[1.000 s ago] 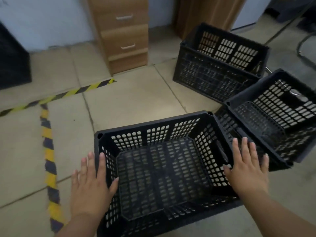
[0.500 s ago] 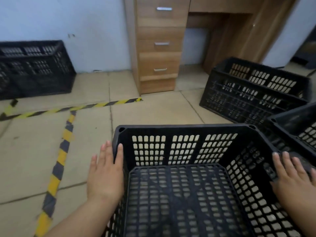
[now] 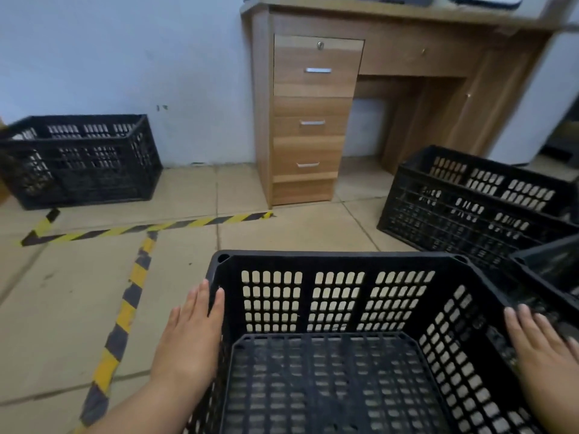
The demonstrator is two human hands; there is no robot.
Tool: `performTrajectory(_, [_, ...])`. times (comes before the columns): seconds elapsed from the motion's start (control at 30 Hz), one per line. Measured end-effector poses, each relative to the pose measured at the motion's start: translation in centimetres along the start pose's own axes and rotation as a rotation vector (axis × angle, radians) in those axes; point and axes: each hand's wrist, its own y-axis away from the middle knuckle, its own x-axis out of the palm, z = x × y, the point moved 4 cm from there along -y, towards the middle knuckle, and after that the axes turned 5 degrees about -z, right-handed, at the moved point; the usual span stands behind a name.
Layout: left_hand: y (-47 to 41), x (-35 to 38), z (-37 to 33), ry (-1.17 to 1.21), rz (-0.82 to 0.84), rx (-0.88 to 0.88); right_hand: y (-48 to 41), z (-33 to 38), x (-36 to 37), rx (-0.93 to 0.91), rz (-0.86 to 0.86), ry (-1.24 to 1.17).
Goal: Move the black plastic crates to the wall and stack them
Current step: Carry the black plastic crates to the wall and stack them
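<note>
An empty black plastic crate [image 3: 338, 296] with perforated walls is directly in front of me, open side up. My left hand [image 3: 191, 336] lies flat against its left outer wall, fingers straight. My right hand [image 3: 542, 349] presses on its right rim and wall, so the crate is clamped between both palms. Another black crate [image 3: 84, 161] stands against the pale wall at the far left. A further crate [image 3: 470, 202] sits on the floor at the right, and the corner of a third crate [image 3: 551, 270] touches the held one's right side.
A wooden desk with a drawer unit [image 3: 313, 120] stands against the wall ahead. Yellow-and-black tape [image 3: 125, 314] marks lines on the tiled floor to my left. Open floor lies between the held crate and the crate at the wall.
My hands went from hovering over the crate's sides to pressing against them. The view has tilted up and nearer, bringing the wall, the desk and the far-left crate into sight.
</note>
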Motion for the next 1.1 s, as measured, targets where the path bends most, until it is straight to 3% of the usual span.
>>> performTrajectory(0.03, [0.1,-0.9,0.9,-0.010,0.010,-0.018,0.3,1.8,-2.0,-0.008,0.037,-0.041])
performTrajectory(0.13, [-0.1,-5.6,5.1,-0.008,0.014,-0.056,2.3,9.2,-10.6,-0.129,-0.089,-0.039])
performTrajectory(0.2, [0.3,-9.9,7.6,-0.004,0.057,-0.110,3.1,12.0,-14.7,-0.073,-0.068,-0.099])
performTrajectory(0.23, [0.5,-11.8,9.0,-0.004,0.075,-0.124,3.5,13.5,-16.9,-0.087,0.022,-0.029])
performTrajectory(0.33, [0.8,-18.6,14.3,-0.017,0.091,-0.181,2.7,19.4,-25.5,-0.194,-0.196,-0.149])
performTrajectory(0.63, [-0.3,-37.6,29.0,-0.007,0.109,-0.310,3.0,34.7,-46.7,-0.311,-0.026,-0.082])
performTrajectory(0.87, [-9.1,-44.3,34.6,-0.027,-0.025,-0.309,-3.4,42.9,-52.3,-0.295,0.053,-0.125])
performTrajectory(1.1, [-24.7,-46.8,39.2,-0.083,-0.018,-0.322,-15.2,52.3,-55.4,-0.266,0.118,-0.154])
